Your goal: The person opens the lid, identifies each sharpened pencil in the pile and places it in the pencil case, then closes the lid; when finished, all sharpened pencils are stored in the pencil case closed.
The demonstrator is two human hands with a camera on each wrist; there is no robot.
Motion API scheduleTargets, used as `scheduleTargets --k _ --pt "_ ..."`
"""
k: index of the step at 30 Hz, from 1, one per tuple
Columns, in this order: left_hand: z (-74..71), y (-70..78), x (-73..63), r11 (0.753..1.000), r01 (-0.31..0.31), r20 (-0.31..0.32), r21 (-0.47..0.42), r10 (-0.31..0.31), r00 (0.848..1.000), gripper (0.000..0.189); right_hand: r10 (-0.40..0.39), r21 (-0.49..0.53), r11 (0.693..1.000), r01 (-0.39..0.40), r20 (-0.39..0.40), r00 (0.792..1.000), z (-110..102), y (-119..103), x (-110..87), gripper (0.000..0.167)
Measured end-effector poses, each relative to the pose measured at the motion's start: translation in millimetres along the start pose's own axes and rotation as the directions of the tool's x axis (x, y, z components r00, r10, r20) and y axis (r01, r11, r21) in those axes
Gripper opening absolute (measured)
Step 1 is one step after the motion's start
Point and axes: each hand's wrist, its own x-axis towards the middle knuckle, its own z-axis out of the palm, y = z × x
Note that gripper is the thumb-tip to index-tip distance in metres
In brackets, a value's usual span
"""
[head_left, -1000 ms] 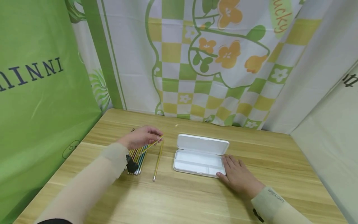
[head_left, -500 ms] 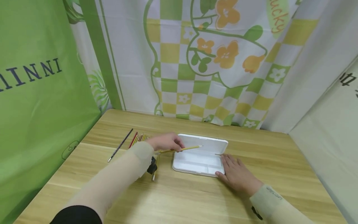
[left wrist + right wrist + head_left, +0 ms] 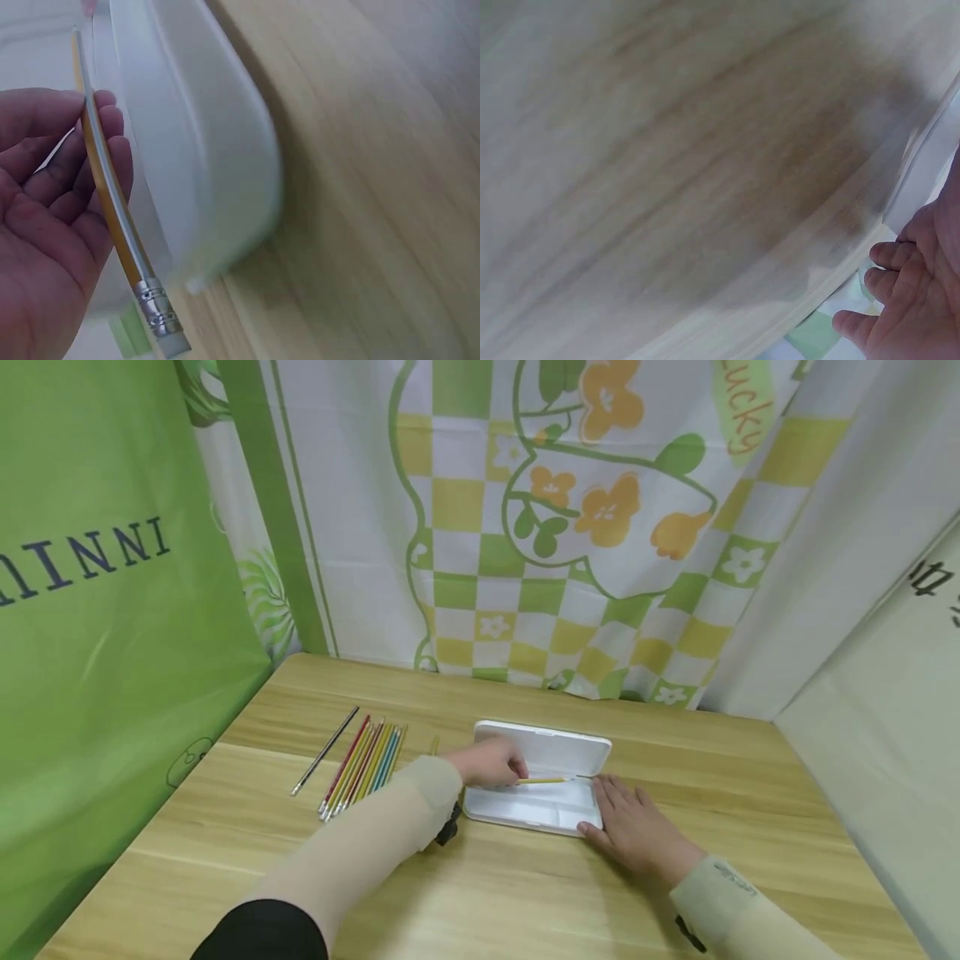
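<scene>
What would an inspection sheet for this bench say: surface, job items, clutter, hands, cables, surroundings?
Surface: wood-grain tabletop.
Job items: white case, lid raised; yellow pencil in hand; pencil bunch, count unclear; dark pencil apart on its left; partly hidden pencil beyond the left sleeve.
Clutter: nothing seen beyond these.
Left hand: pinches the yellow pencil at the open case; contact with the inside can't be told.
Right hand: rests against the case's right end.
Cables: nothing seen.
Surroundings: patterned curtain behind, green cloth at left.
</scene>
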Motion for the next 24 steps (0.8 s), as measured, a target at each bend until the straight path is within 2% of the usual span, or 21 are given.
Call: scheduleTargets --k 4,9,13,16,19,24 --pt "6.8 8.4 13.5 0.995 -0.023 -0.012 0.094 0.024 1.000 0.020 -0.019 -0.020 1.000 0.019 -0.028 0.999 2.3 1.2 0.3 0.078" --pt "15.7 14.8 23.8 0.980 -0.023 0.029 0.198 0.018 0.999 0.020 -0.015 -0.020 1.000 0.015 -0.012 1.000 -2.3 -0.8 0.1 0.074" --pt "21.3 18.6 24.0 0.966 -0.015 0.028 0.257 0.008 1.000 0.020 -0.020 -0.037 0.999 0.019 -0.009 1.000 -4.3 -1.8 0.6 0.073" --pt "24.3 23.0 23.3 0.955 -0.036 0.011 0.295 0.035 0.999 0.023 -0.020 -0.047 0.999 0.019 -0.021 1.000 -3.5 -0.7 0.9 0.072" --pt "27.6 25.7 23.2 0.931 -0.072 0.003 0.357 0.076 0.997 0.024 -0.018 -0.045 0.999 0.017 -0.024 1.000 -1.9 0.3 0.8 0.073" --pt "33.1 27.2 24.2 0.905 -0.086 0.002 0.416 0.093 0.996 0.026 -0.013 -0.032 0.999 0.013 -0.019 1.000 0.6 1.3 -0.5 0.073"
